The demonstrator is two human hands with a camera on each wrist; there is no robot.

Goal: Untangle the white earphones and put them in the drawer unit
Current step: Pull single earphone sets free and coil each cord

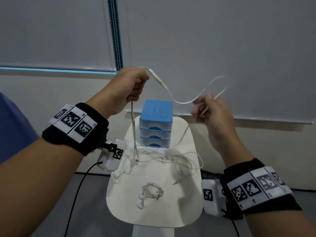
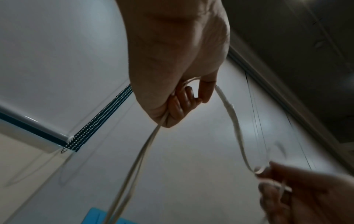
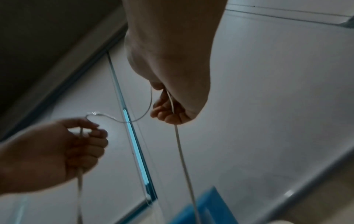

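My left hand [image 1: 135, 86] is raised above the blue drawer unit [image 1: 156, 124] and grips a white earphone cable [image 1: 164, 86]; two strands hang down from its fist to the tangle [image 1: 162, 158] on the table. The cable sags across to my right hand [image 1: 206, 106], which pinches it to the right of the unit, with a blurred loop above its fingers. In the left wrist view the left hand [image 2: 184, 97] curls round the cable [image 2: 231, 115]. From the right wrist, the right hand [image 3: 168, 109] holds the strand [image 3: 182, 151]. All three drawers look closed.
A small white table [image 1: 184, 211] carries the unit at its far end, a loose tangle of thin white cables in the middle, and a coiled earphone bundle [image 1: 151, 192] near the front. A small jack plug [image 1: 175, 183] lies to its right. Window blinds [image 1: 222, 40] stand behind.
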